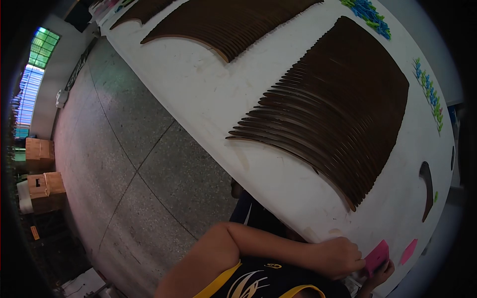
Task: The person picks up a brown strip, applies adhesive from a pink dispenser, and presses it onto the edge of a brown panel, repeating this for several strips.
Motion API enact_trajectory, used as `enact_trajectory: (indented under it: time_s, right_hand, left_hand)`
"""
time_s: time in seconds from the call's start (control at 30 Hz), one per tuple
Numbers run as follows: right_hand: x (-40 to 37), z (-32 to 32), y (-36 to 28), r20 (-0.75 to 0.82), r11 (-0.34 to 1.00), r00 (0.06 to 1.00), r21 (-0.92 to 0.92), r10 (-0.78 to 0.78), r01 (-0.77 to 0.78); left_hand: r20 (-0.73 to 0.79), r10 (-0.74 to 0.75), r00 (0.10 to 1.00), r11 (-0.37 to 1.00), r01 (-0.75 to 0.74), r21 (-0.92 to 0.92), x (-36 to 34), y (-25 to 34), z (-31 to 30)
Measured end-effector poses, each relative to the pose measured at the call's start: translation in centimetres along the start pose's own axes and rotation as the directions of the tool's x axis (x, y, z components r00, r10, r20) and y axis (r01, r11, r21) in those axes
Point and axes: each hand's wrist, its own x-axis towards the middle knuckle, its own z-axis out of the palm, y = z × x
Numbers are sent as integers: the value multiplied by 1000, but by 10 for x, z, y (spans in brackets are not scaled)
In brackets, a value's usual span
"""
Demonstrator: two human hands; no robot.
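Note:
My left hand (338, 257) is closed, its curled fingertips at the left edge of a pink sheet (376, 259). Whether those fingers hold the sheet or something small is hidden. My right hand (381, 274) grips the pink sheet from below, low at the right of the view. Just beyond it, a second pink piece (409, 251) lies on the white table (298, 198). A single curved dark brown strip (426, 191) is further up the table. Many similar glossy strips (343, 104) lie overlapped in a wide fan at the middle.
More brown strips (223, 25) are spread along the table's far end. Small blue and green pieces (370, 17) lie in a pile at the top, with another row (430, 92) along the right edge. Cardboard boxes (45, 191) stand at left beyond the grey floor (134, 164).

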Motion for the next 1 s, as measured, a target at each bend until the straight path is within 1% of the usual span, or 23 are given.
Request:
enact_trajectory:
  time_s: [0.03,0.17,0.37,0.43,0.47,0.53,0.57,0.63,0.67,0.7,0.73,0.8,0.87,0.93,0.97,1.0]
  right_hand:
    - [-1,1,-3,2,1000,1000,9,17,-17]
    - [0,0,1,-5,1000,1000,16,4,-4]
    - [0,-3,2,30,998,999,-52,-37,38]
    - [-2,0,-4,20,1000,999,-9,-27,27]
    - [-1,1,-6,15,1000,1000,-16,-25,25]
    - [-2,1,-7,2,994,998,-85,-70,70]
    - [-3,-2,-5,-19,993,998,-104,-61,58]
    - [-1,-1,0,-3,989,994,-102,-107,106]
    - [-3,1,-4,-22,989,995,-112,-96,93]
    - [-5,3,-9,-16,993,995,-67,-98,97]
    - [-7,4,-14,-10,995,995,-22,-102,102]
    - [-9,9,-21,-44,996,995,-20,-86,86]
    - [-10,9,-23,-79,997,994,-21,-69,68]
    - [-11,10,-22,-98,993,989,-57,-108,103]
    - [-12,10,-21,-115,994,989,-67,-96,89]
    - [-13,11,-21,-136,992,984,-62,-118,111]
  left_hand:
    - [-1,1,1000,1000,-1,0,0,0,1]
    - [-4,9,1000,1000,-9,10,-1,-1,2]
    - [-18,22,1000,1000,-22,9,-1,-2,2]
    - [-20,28,999,1000,-28,3,0,-2,0]
    - [-13,23,1000,1000,-23,9,0,-2,-1]
    - [1,34,999,999,-34,-12,0,0,-3]
    - [-17,25,1000,999,-26,-31,0,-1,-3]
    - [-20,31,999,997,-33,-67,1,0,-5]
    - [-39,30,999,998,-32,-46,1,0,-7]
    - [-57,27,998,999,-29,-25,1,1,-8]
    - [-45,38,998,998,-40,-40,1,1,-9]
    - [-79,52,996,999,-52,2,2,2,-10]
    - [-36,51,998,999,-51,-1,3,3,-12]
    - [9,49,999,999,-49,1,3,4,-15]
    - [-16,73,997,997,-72,35,3,3,-16]
    - [-42,100,994,993,-96,71,4,3,-17]
